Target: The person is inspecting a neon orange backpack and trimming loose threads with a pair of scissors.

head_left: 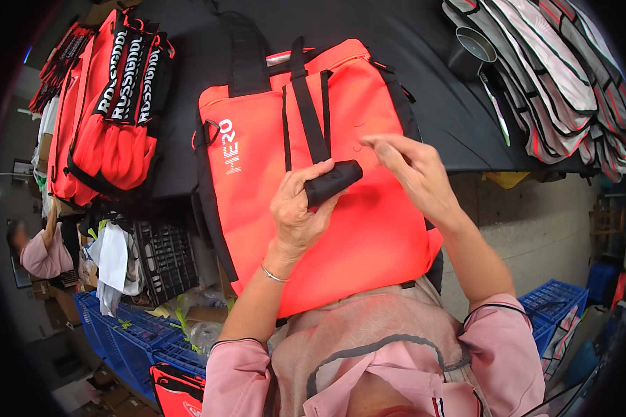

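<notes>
A bright orange-red bag [368, 229] with black trim lies on the black table [438, 90], its lower end hanging over the edge toward me. My left hand [298, 208] grips the padded black handle wrap [332, 182] where the bag's black straps [311, 118] meet. My right hand [410, 174] hovers just to the right of the wrap, fingers apart and pointing left over the bag's front, holding nothing.
A stack of matching red bags [111, 111] lies at the table's left end. Folded grey-and-red pieces [563, 76] and a metal cup [474, 46] sit at the right. Blue crates [129, 340] stand on the floor left and right. Another person [42, 254] is at far left.
</notes>
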Available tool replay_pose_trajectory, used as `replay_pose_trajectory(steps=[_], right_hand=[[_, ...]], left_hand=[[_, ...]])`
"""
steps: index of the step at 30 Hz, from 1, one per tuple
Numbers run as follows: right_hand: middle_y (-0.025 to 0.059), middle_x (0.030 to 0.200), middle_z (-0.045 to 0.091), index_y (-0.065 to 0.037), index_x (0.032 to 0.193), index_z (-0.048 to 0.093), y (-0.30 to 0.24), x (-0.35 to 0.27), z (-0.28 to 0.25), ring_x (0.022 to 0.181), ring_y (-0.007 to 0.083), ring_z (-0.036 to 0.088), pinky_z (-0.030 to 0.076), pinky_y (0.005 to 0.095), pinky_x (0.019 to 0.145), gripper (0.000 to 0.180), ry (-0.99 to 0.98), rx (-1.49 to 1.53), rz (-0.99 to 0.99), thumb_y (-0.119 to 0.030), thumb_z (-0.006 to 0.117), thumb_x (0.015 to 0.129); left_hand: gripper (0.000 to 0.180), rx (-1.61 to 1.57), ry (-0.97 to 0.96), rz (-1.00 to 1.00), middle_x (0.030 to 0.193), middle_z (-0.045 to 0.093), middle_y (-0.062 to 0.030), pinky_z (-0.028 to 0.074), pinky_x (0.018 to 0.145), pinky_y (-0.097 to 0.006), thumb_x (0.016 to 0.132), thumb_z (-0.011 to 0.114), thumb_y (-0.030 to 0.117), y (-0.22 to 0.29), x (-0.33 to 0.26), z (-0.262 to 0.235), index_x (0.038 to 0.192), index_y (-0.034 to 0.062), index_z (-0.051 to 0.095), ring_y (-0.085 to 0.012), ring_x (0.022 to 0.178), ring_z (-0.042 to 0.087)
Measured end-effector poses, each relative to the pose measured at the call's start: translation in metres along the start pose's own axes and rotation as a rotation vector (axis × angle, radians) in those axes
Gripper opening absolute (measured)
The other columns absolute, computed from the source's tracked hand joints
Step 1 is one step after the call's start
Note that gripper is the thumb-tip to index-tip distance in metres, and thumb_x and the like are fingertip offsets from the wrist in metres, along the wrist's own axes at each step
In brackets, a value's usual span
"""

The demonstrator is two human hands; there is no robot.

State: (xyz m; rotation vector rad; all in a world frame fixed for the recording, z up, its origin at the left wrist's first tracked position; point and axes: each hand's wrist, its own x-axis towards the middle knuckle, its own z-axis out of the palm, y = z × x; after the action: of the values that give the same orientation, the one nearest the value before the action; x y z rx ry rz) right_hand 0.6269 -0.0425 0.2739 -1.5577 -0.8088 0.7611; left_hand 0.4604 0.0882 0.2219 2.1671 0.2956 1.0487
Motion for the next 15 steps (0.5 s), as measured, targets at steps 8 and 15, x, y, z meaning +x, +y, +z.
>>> replay_pose_trajectory(steps=[8,15], right_hand=[[0.0104,0.083,0.071,0.000,0.095,0.068,0.000,-0.048,0.012,0.073,0.0192,0.069,0.055,0.0304,0.066,0.025,0.202,-0.346,-0.137,-0.021,0.078,0.084],[0.0084,0.081,0.071,-0.003,0.090,0.068,0.001,-0.043,0.014,0.066,0.0216,0.068,0.054,0.0311,0.059,0.025,0.222,-0.492,-0.253,-0.025,0.078,0.083]], left_hand=[[0.033,0.213,0.055,0.215,0.108,0.071,-0.0084,0.054,0.067,-0.030,0.061,0.075,-0.009,0.003,-0.005,0.015,0.093,0.0014,0.072,-0.0224,0.080,0.067],[0.030,0.232,0.051,0.236,0.107,0.071,-0.0088,0.055,0.067,-0.030,0.062,0.075,-0.009,0.004,-0.006,0.018,0.091,-0.0004,0.071,-0.0229,0.081,0.068]])
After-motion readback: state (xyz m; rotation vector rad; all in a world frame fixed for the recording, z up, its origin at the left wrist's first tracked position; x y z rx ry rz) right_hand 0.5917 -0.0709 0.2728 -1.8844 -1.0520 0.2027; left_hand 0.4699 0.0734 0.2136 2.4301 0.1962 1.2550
